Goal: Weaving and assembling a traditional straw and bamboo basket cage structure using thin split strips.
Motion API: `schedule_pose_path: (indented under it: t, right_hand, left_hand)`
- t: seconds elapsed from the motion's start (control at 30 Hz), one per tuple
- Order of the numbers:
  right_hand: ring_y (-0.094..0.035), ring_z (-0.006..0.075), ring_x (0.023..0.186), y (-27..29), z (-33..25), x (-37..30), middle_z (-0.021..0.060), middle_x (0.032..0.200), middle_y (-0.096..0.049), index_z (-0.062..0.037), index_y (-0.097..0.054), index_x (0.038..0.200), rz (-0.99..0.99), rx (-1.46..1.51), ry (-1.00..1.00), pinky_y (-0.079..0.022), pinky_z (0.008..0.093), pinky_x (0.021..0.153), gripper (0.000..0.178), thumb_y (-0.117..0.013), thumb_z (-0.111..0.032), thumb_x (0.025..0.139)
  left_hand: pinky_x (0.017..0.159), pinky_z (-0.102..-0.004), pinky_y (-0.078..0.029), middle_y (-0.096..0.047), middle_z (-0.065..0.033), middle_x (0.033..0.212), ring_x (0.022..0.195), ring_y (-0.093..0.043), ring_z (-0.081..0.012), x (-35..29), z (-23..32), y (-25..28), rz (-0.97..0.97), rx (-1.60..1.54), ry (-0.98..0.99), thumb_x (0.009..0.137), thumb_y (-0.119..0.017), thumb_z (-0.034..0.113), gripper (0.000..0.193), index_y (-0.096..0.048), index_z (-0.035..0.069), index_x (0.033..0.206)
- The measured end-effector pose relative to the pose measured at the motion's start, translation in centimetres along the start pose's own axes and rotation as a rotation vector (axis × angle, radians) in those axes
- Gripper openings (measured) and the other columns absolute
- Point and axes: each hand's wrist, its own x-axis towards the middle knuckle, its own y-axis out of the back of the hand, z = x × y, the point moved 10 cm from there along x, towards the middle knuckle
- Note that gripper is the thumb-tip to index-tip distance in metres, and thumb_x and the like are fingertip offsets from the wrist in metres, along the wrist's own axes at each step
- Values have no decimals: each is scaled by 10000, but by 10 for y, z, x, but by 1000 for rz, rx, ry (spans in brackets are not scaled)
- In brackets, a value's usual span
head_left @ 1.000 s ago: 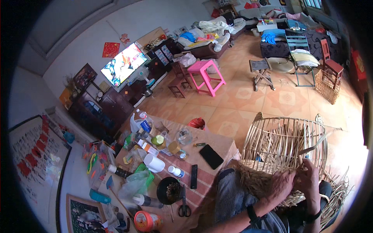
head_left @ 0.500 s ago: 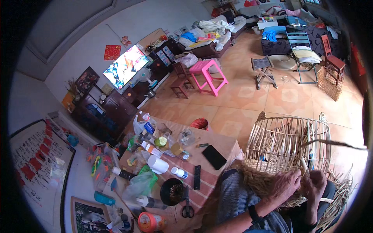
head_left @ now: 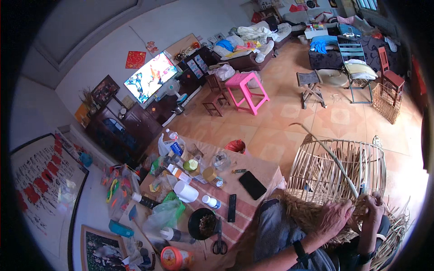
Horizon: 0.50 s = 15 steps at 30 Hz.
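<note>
A thick braid of dry straw (head_left: 300, 211) lies across my lap. My left hand (head_left: 335, 218) is closed with the fingertips pinched at the braid's right end. Close beside it, my right hand (head_left: 372, 210) is closed, thumb and fingers pressed together round the base of a long dry leaf strip (head_left: 335, 159). That strip rises from between the hands and leans far to the left, its thin tip bent over. Just beyond my hands stands a slatted bamboo basket (head_left: 312, 174) with loose straw strips inside. Exactly where the strip meets the braid is hidden by my fingers.
Loose straw (head_left: 400, 235) bunches at my right side. On my left a table (head_left: 253, 214) bears a phone (head_left: 252, 185), a remote control (head_left: 232, 208), scissors (head_left: 219, 239), a black bowl (head_left: 202, 223) and several bottles. A pink stool (head_left: 247, 90) and a folding stool (head_left: 310, 86) stand farther off.
The long strip, which pointed out to the right, has swung over and now leans up to the left. My right hand has turned slightly upward. The whole view has shifted a little.
</note>
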Motion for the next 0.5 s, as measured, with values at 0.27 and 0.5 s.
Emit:
schedule_pose_path:
  t: [0.27, 0.5]
  right_hand:
    - [-444, 19, 509, 31, 38, -70, -46, 686, -556, -92, -503, 954, -173, 78, 14, -357, 203, 478, 265, -747, -22, 877]
    - [-579, 115, 601, -43, -33, -63, 26, 739, -644, -8, -576, 1064, -353, -508, 61, -461, 266, 558, 409, -834, -105, 762]
  left_hand:
    - [715, -446, -488, -623, -95, 761, 724, -653, -313, -7, 1, 4, 98, -25, -161, 980, -669, 297, 280, -574, 88, 820]
    - [703, -455, -519, -611, -100, 700, 705, -655, -314, -8, 9, 5, 14, 29, -276, 982, -651, 271, 246, -617, 78, 834]
